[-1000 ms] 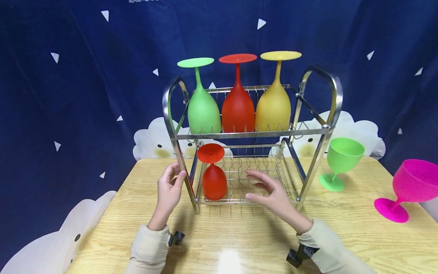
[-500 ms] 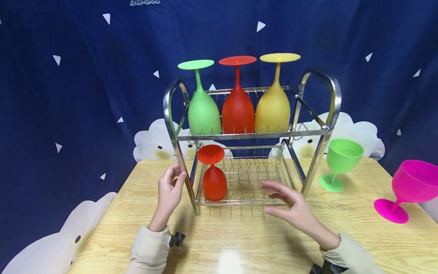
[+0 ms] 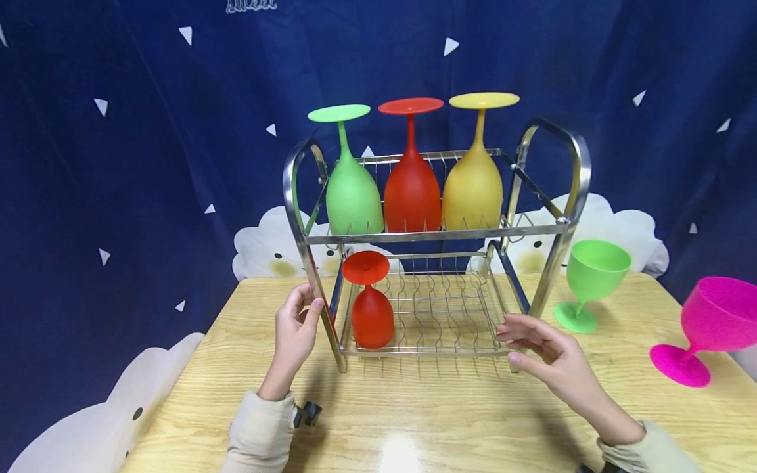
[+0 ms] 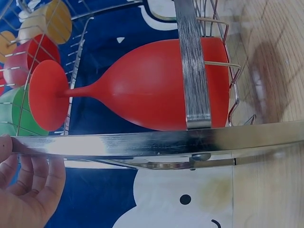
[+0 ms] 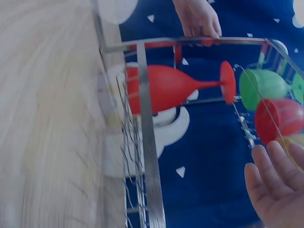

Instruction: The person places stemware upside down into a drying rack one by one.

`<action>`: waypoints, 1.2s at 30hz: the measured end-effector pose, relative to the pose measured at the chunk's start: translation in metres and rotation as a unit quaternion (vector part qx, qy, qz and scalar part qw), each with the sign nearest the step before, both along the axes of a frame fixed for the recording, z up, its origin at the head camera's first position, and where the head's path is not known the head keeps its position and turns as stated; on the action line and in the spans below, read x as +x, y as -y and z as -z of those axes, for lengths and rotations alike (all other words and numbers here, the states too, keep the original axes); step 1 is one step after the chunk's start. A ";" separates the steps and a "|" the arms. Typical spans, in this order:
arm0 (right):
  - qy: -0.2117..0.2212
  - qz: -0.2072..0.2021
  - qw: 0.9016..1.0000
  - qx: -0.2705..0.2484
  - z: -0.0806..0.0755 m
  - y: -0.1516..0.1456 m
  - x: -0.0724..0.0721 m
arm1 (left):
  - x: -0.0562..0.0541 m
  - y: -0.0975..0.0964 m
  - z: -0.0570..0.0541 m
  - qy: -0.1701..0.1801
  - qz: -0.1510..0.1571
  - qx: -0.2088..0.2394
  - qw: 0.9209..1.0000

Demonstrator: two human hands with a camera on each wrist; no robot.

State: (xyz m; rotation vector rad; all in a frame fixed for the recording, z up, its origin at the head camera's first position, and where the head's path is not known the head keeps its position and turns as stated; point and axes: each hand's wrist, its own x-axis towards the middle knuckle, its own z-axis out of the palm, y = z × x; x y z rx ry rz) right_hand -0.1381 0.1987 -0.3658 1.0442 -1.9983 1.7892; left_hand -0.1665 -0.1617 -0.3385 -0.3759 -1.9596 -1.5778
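Note:
My left hand [image 3: 297,322] holds the left front post of a two-tier metal dish rack [image 3: 434,233], thumb and fingers on either side of the post in the left wrist view. Inside the lower tier, at its left end, a red goblet [image 3: 372,318] stands upside down. Upside down on the upper tier are a green goblet [image 3: 353,197], another red goblet [image 3: 412,194] and a yellow goblet [image 3: 473,190]. My right hand [image 3: 552,361] holds nothing, fingers loosely bent, in front of the rack's right front post. A green goblet [image 3: 594,269] stands upright right of the rack.
A pink goblet [image 3: 712,315] stands upright at the table's right side. The wooden table [image 3: 449,414] extends in front of the rack. Behind it hangs a dark blue curtain [image 3: 148,177] with white triangles and clouds.
My right hand has moved right, from in front of the lower tier's middle to the right front post. The left hand keeps its hold on the left post. The goblets stay where they were.

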 end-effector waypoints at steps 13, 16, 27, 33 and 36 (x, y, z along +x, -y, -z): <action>0.021 0.043 0.996 -0.075 -0.007 -0.036 0.004 | 0.001 -0.001 -0.002 -0.007 0.000 0.007 1.000; 0.020 0.066 0.993 -0.094 -0.007 -0.042 0.003 | 0.001 -0.001 -0.002 -0.008 0.000 0.008 1.000; 0.034 0.163 0.974 -0.155 0.024 -0.078 -0.023 | 0.001 -0.001 0.000 -0.005 -0.003 0.006 1.000; 0.043 0.319 0.940 -0.117 0.056 -0.110 -0.049 | 0.001 -0.001 0.000 -0.009 -0.003 0.007 1.000; 0.071 0.404 0.909 -0.073 0.048 -0.106 -0.045 | 0.000 -0.001 0.000 -0.007 -0.002 0.010 1.000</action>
